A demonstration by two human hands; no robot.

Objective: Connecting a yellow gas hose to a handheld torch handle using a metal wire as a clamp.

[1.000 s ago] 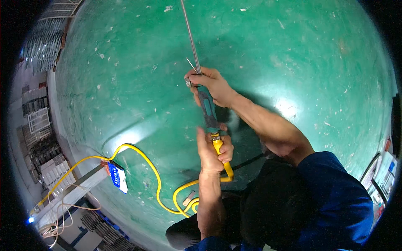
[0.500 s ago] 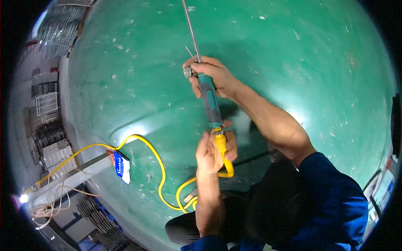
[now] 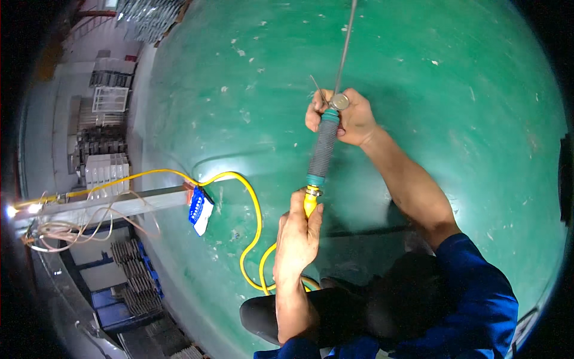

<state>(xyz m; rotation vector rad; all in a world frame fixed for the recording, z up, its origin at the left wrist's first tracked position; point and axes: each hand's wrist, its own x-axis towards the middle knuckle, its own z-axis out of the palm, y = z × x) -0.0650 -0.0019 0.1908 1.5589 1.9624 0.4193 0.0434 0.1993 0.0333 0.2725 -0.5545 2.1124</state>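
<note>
A long wand [image 3: 323, 149] with a ribbed grey grip, green end collars and a thin metal tube points away from me, slightly to the right. My right hand [image 3: 359, 118] is closed around its neck, by a round metal knob [image 3: 339, 102] and a thin metal lever [image 3: 317, 87]. At the near end of the grip, a yellow hose [image 3: 310, 202] is joined on with a metal clamp. My left hand [image 3: 296, 242] is wrapped round this hose just below the clamp. Part of the right fingers is hidden behind the wand.
The hose loops over the green floor [image 3: 418, 66] and up onto a metal beam [image 3: 119, 206] at the left. A blue-and-white packet [image 3: 200, 210] hangs at the beam's end, and thin pale tubing [image 3: 60, 232] is bundled on it. Stacked panels [image 3: 107, 143] line the left wall.
The wand has turned from leaning left to leaning right, and its knob now faces me. Both hands have kept hold. The surroundings have shifted right in view.
</note>
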